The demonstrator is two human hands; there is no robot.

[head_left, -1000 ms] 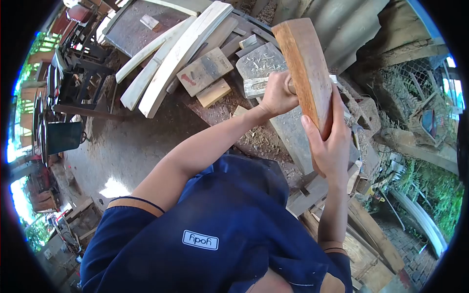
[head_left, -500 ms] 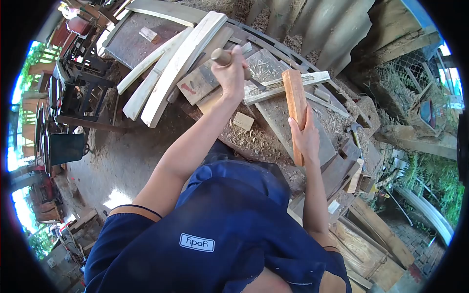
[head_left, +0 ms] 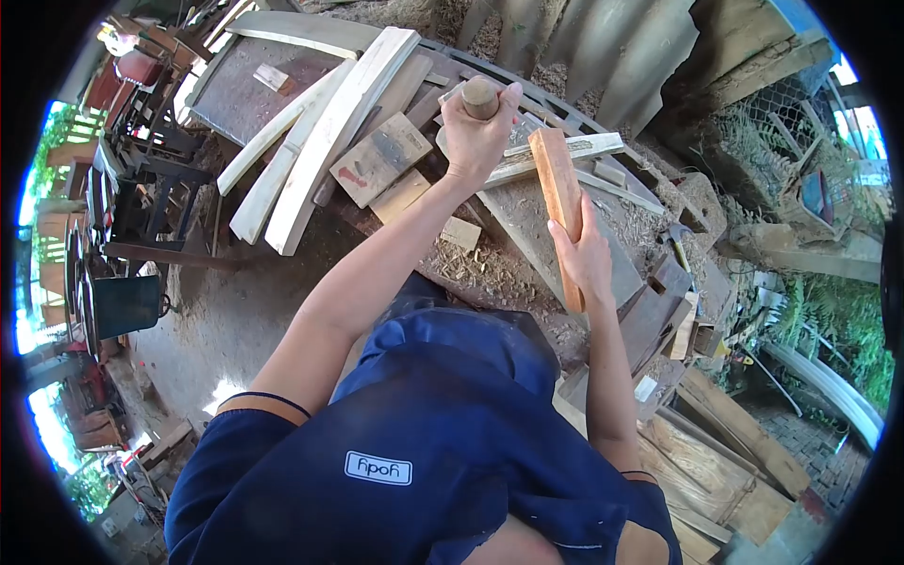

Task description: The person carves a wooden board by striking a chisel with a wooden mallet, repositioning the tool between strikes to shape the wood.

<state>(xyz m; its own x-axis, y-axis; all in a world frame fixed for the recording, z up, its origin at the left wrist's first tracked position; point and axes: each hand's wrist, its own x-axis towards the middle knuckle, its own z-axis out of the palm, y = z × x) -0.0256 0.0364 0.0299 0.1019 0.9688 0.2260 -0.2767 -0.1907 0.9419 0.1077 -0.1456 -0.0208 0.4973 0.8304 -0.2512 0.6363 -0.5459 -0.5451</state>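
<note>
A bench (head_left: 235, 104) runs from the upper left of the frame across to the right of centre, its surface scattered with wood shavings (head_left: 490, 268). A corrugated sheet (head_left: 626, 56) stands beyond it at the upper centre-right. Long pale curved boards (head_left: 330, 146) lie fanned out on the upper left part of the bench, side by side. Right of them sits a wooden block with a red mark (head_left: 381, 160). A pale grooved workpiece (head_left: 574, 149) lies across the bench in the upper centre, partly hidden by the left hand and the bar. The right hand (head_left: 586, 261) grips a reddish-brown wooden bar (head_left: 557, 184) by its lower half, thumb on the left side and fingers around the right; the bar slants, its top end over the workpiece. The left hand (head_left: 478, 141) is closed around a chisel (head_left: 480, 98), its round handle end facing the camera and its blade hidden. A hammer (head_left: 680, 243) lies to the right of the bar.
</note>
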